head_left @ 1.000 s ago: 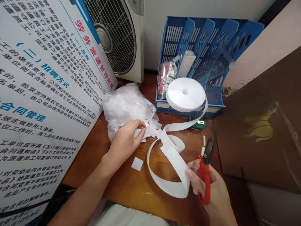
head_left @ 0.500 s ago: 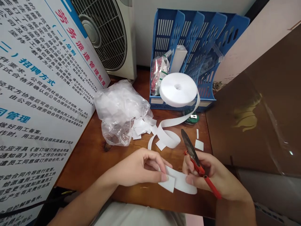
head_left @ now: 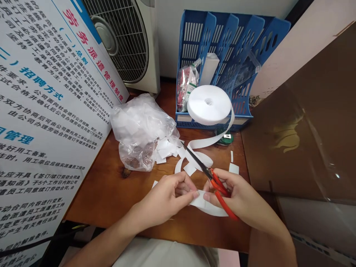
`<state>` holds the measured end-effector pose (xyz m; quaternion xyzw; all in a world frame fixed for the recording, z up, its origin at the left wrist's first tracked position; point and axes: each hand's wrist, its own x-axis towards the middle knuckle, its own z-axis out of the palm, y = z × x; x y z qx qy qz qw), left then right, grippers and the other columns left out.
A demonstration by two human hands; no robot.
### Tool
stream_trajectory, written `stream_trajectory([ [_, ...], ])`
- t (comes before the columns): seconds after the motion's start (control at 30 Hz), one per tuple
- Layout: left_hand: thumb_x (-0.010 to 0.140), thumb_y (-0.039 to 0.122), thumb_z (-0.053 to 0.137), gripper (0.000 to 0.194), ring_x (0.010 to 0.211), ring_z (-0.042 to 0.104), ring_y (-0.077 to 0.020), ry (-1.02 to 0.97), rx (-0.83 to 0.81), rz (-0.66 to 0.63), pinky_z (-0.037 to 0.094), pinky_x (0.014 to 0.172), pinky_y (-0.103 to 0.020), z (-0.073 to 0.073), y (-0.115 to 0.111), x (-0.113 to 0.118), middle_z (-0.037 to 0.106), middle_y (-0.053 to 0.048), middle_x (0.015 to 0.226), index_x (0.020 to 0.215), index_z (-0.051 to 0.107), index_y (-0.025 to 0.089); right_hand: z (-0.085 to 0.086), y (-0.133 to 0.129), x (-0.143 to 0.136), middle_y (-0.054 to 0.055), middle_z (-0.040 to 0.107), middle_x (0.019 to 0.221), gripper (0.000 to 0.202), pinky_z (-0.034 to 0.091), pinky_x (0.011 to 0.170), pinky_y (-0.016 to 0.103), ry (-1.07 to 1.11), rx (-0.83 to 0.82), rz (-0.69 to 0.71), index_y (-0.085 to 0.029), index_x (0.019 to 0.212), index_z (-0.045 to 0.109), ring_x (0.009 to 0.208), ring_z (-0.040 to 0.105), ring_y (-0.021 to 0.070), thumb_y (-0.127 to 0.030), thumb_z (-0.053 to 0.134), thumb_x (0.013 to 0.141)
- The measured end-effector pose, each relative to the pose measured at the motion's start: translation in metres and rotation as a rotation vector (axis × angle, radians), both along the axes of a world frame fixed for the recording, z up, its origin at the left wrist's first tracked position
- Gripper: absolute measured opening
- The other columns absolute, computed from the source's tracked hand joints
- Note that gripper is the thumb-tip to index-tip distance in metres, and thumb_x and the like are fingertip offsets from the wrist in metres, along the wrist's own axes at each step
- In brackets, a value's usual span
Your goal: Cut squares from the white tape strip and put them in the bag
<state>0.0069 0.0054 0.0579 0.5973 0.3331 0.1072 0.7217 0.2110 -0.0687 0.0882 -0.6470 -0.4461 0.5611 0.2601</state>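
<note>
The left hand (head_left: 178, 196) has its thumb and fingers clamped on the near stretch of a flat white fabric-like strip (head_left: 214, 210), above the brown wooden worktop (head_left: 97, 196); the right hand (head_left: 233, 189) pinches the same strip just beside them, its thumb and forefinger closed on it, and also holds red-handled metal scissors (head_left: 204, 168), whose blades point up and to the left. The strip's far part loops over the worktop and rises to a round white roll (head_left: 209, 105), which lies in front of a blue slotted plastic file rack (head_left: 219, 66); a green object (head_left: 225, 138) (its exact kind is hard to tell) sits near the rack's foot; left of the loops, small white square pieces (head_left: 164, 148) lie at the mouth of a crumpled clear plastic bag (head_left: 141, 126).
</note>
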Motion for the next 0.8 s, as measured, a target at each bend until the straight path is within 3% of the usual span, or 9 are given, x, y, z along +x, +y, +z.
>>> stream_trajectory([
  [0.13, 0.091, 0.032, 0.066, 0.018, 0.073, 0.061, -0.0145, -0.016, -0.056, 0.020, 0.042, 0.062, -0.023, -0.002, -0.001, 0.000, 0.067, 0.000, 0.079, 0.099, 0.055, 0.021, -0.002, 0.003, -0.006, -0.006, 0.042, 0.065, 0.015, 0.029, 0.051, 0.022, -0.005, 0.019, -0.029, -0.019, 0.082, 0.059, 0.057, 0.034, 0.0100, -0.025, 0.072, 0.084],
  [0.27, 0.085, 0.034, 0.073, 0.035, 0.072, 0.063, -0.0142, 0.023, -0.087, 0.045, 0.044, 0.063, -0.022, -0.007, -0.002, -0.001, 0.070, 0.001, 0.079, 0.115, 0.059, 0.022, -0.002, 0.003, -0.007, -0.006, 0.045, 0.065, 0.010, 0.029, 0.051, 0.023, -0.010, 0.043, -0.057, -0.020, 0.085, 0.061, 0.057, 0.034, 0.0105, -0.024, 0.070, 0.085],
  [0.43, 0.086, 0.040, 0.071, 0.026, 0.065, 0.063, -0.0148, 0.022, -0.136, -0.001, 0.046, 0.060, -0.024, -0.016, -0.005, -0.001, 0.075, -0.007, 0.078, 0.090, 0.074, 0.015, -0.005, 0.001, -0.004, -0.005, 0.046, 0.066, 0.012, 0.030, 0.052, 0.022, 0.006, 0.041, -0.022, -0.019, 0.079, 0.058, 0.058, 0.036, 0.0100, -0.021, 0.067, 0.087],
  [0.57, 0.086, 0.038, 0.072, 0.026, 0.069, 0.066, -0.0167, 0.002, -0.142, 0.035, 0.048, 0.063, -0.025, -0.019, -0.008, 0.000, 0.077, -0.010, 0.083, 0.094, 0.077, 0.014, -0.007, 0.002, -0.004, -0.003, 0.053, 0.069, 0.015, 0.034, 0.053, 0.023, 0.073, -0.006, -0.061, -0.019, 0.082, 0.058, 0.059, 0.042, 0.0115, -0.027, 0.068, 0.089],
  [0.8, 0.084, 0.034, 0.074, 0.021, 0.068, 0.065, -0.0153, -0.014, -0.121, 0.086, 0.048, 0.064, -0.023, -0.021, -0.008, 0.001, 0.075, -0.006, 0.077, 0.092, 0.077, 0.015, -0.003, 0.002, -0.007, -0.006, 0.048, 0.066, 0.019, 0.032, 0.055, 0.023, -0.062, 0.030, -0.080, -0.021, 0.078, 0.055, 0.060, 0.037, 0.0115, -0.026, 0.071, 0.086],
])
